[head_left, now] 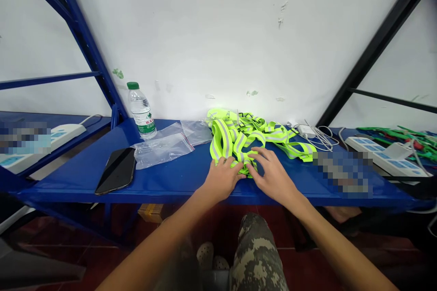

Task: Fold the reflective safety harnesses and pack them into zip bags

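Observation:
A tangle of neon-yellow reflective straps point(223, 138) with grey stripes and some black buckles lies on the blue table. My left hand point(223, 177) rests at the near end of the pile, its fingers bent and closed on a bunched piece of strap. From the other side my right hand point(273, 176) reaches in, thumb and fingertips curled onto the same bunch. The fingertips of both hands are close together, and part of the strap beneath them is hidden. More loops of strap trail off to the right, beyond my right hand.
Clear plastic bags point(164, 148), a phone point(116, 170) and a water bottle point(141, 116) are on the left. To the right are a white charger with cable point(307, 131), a power strip point(385, 157) and green cords point(406, 136). The table point(184, 182) backs onto a white wall.

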`<state>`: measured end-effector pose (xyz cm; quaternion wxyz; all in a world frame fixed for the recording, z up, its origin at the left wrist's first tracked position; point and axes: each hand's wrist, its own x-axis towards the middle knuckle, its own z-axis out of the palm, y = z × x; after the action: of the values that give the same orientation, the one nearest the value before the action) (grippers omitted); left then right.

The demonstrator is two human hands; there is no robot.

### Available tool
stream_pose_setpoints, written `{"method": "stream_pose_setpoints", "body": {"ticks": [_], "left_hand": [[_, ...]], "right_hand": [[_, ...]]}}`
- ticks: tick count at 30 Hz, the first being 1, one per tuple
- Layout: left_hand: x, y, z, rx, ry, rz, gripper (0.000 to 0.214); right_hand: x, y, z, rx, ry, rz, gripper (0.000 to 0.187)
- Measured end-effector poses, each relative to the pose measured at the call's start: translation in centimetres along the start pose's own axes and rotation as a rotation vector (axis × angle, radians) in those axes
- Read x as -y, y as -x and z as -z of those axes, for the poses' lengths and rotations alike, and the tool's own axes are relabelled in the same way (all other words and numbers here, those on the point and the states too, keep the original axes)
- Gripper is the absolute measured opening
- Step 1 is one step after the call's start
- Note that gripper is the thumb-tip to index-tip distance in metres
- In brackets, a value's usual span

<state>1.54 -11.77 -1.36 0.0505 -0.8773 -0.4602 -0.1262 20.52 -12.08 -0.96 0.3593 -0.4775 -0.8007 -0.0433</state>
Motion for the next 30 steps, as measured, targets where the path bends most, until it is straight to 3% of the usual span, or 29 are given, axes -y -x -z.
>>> {"method": "stream_pose_setpoints", "body": {"ticks": [4,9,11,16,19,22,26,30], "left_hand": [[0.1,-0.4,0.0,0.003,-0.014,-0.002,0.041],[0.7,-0.7,0.3,0.032,0.004,-0.035,0.041],[0.9,-0.8,0.4,0.04,0.008,-0.049,0.044],[1.4,-0.9,0.6,0.045,0.039,-0.081,0.047],[2.1,-0.7,0.6,0.004,0.101,-0.094,0.05],[3.0,-0.2,0.4,-0.043,0.154,-0.1,0.055],[3.3,0.1,-0.1,-0.073,0.251,-0.092,0.063],[3.4,-0.4,-0.4,-0.126,0.37,0.005,0.049]], "right_hand": [[0.4,0.9,0.6,-0.073,0.001,0.052,0.022],[-0.2,1.1,0.7,0.207,-0.038,0.212,0.051],[-0.3,0.9,0.6,0.259,0.02,0.22,0.055],[-0.4,0.2,0.1,0.329,0.125,0.182,0.034],[-0.2,0.3,-0.3,0.309,0.194,0.217,0.021],[-0.5,0.7,-0.9,0.254,0.213,0.205,0.02],[-1.3,0.7,-1.8,0.173,0.07,0.071,0.021],[-1.9,0.1,-2.4,0.126,-0.104,-0.001,0.024]]}}
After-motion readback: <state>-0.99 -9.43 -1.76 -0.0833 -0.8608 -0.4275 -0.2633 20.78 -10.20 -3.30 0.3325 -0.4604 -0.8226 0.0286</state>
